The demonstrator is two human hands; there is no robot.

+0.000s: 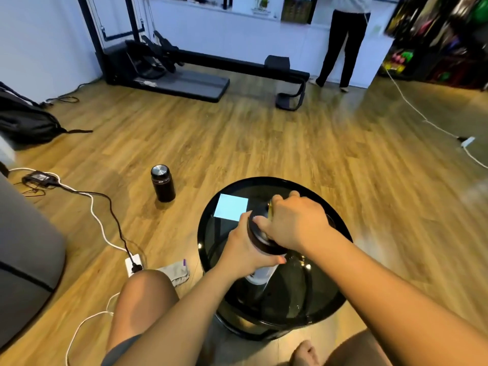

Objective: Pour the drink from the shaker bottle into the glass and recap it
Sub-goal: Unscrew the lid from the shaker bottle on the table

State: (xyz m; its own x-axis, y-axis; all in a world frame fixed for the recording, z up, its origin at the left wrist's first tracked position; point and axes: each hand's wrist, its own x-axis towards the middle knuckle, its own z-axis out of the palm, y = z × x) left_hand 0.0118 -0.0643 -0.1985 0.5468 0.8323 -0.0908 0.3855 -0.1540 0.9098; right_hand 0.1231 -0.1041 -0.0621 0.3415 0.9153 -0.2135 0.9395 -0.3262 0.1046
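The shaker bottle (260,277) stands on a round black glass table (211,220) in front of me. Its body is pale and its cap (260,240) is dark. My left hand (244,249) is wrapped around the bottle just under the cap. On top of the cap rests my right hand (297,224), fingers closed on it, with a gold-coloured part showing beside the fingers. The glass (330,220) is mostly hidden behind my right hand; only a faint rim shows to its right.
A pale blue square of paper (231,207) lies on the table's far left. A dark flask (163,183) stands on the wooden floor to the left, near cables and a power strip (134,264). A person (343,40) stands by the far wall. My knees flank the table.
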